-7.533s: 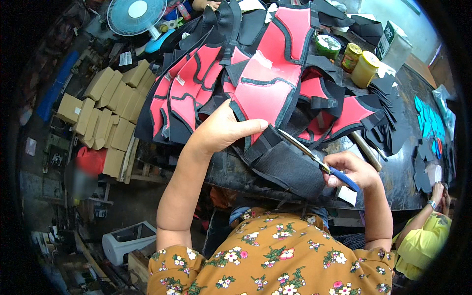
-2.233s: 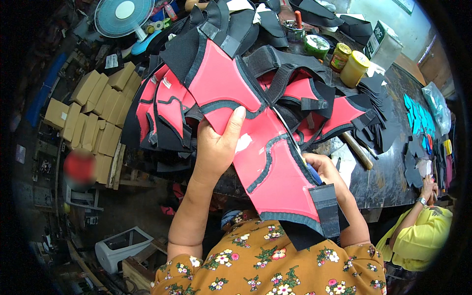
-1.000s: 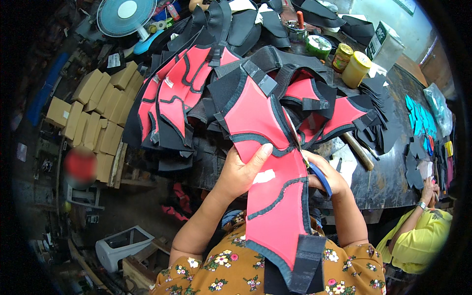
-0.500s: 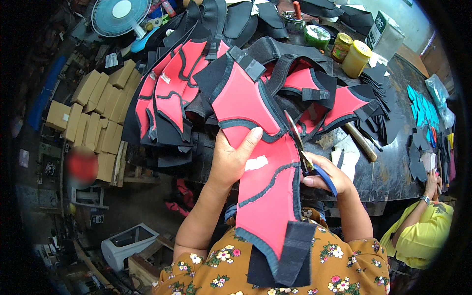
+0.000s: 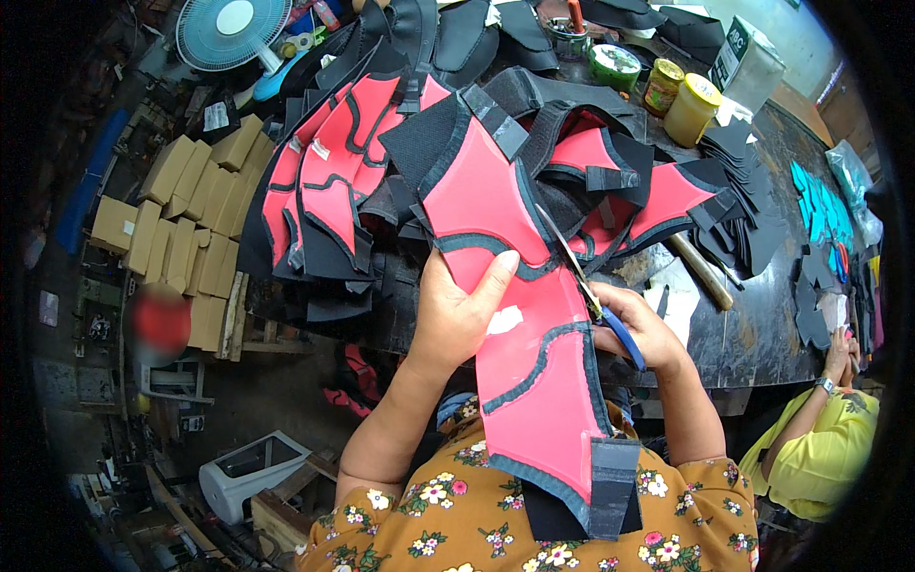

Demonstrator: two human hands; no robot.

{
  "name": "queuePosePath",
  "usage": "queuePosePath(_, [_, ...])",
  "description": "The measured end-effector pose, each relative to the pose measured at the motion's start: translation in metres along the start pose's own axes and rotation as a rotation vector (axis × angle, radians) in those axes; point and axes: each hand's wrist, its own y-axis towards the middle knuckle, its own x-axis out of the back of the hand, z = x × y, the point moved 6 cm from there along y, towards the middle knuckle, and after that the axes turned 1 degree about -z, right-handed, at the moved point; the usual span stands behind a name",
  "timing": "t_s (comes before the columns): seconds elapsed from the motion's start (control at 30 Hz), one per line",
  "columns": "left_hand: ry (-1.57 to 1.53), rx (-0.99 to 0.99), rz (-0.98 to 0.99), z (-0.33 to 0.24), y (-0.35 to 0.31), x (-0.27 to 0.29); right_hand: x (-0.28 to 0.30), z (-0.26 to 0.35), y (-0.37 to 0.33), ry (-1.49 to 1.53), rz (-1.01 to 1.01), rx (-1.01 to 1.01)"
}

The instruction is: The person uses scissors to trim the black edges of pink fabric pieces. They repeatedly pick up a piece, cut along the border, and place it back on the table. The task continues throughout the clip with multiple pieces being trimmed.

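Note:
A long red fabric piece with black edging and black end tabs [image 5: 534, 367] hangs in front of me, its lower end over my shirt. My left hand [image 5: 459, 305] grips it by the left edge, thumb lying on the red face. In my right hand [image 5: 640, 329] is a pair of scissors [image 5: 620, 334] with blue handles, fingers closed round them. Their blades lie along the piece's right black edge, pointing up and away; how far the blades are parted is hard to see. A small white label sits near my left thumb.
Stacked red and black pieces [image 5: 329, 181] lie at left on the dark table [image 5: 753, 338], with more [image 5: 667, 205] behind. A hammer [image 5: 701, 272], yellow jar [image 5: 693, 110] and green tub [image 5: 614, 67] stand or lie beyond. Cardboard boxes [image 5: 181, 219] sit left. A co-worker in yellow [image 5: 824, 448] works at right.
The red piece's lower end has swung to the right and its upper part has shifted slightly. My left hand moved a little right; the scissors turned slightly and remain at the edge.

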Motion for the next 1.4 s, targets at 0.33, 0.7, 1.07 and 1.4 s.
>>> queuePosePath(0.33, [-0.082,0.153,-0.051,0.012,-0.008,0.001,-0.007,-0.008,-0.006,0.132,-0.079,-0.118])
queuePosePath(0.7, [-0.171,0.191,-0.068,0.017,-0.02,-0.008,-0.015,-0.01,-0.012,0.344,0.009,-0.217])
queuePosePath(1.07, [-0.355,0.293,-0.005,0.03,-0.048,-0.032,-0.021,-0.012,-0.011,0.51,0.038,-0.146])
queuePosePath(1.4, [-0.238,-0.019,0.073,0.007,-0.052,-0.028,-0.028,-0.012,-0.029,0.542,0.035,-0.15])
